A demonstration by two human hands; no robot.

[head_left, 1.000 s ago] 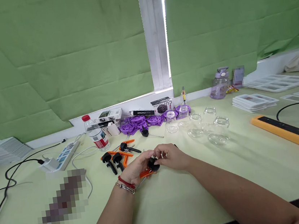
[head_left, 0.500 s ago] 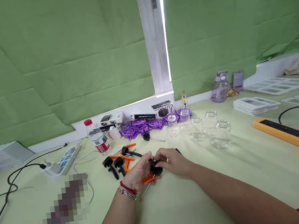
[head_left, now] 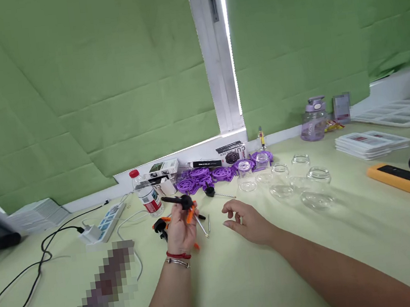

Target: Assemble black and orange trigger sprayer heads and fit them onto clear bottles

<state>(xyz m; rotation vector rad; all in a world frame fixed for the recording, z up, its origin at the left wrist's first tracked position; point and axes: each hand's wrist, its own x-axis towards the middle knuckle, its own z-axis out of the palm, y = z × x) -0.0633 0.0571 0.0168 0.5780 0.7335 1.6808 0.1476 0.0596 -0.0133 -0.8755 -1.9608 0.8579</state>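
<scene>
My left hand (head_left: 182,228) is raised over the table, its fingers wrapped round a black and orange part (head_left: 186,202) with a metal rod that points down to the right. Its black stem points left. Other black parts (head_left: 160,225) and orange pieces lie beneath and beside that hand, partly hidden by it. My right hand (head_left: 246,222) hovers to the right with fingers curled but apart, and nothing is between them. Beyond it lies a black piece (head_left: 209,191) with a thin metal rod.
Several clear glass jars (head_left: 280,184) stand upside down behind my right hand. Purple wheel-like parts (head_left: 223,173) and boxes line the wall. A bottle (head_left: 148,198) and power strip (head_left: 110,221) are left; an orange-edged bar (head_left: 408,183) is right.
My hands have moved apart. The left has gone left and up with the black and orange part; the right has let go of it. The view has shifted slightly.
</scene>
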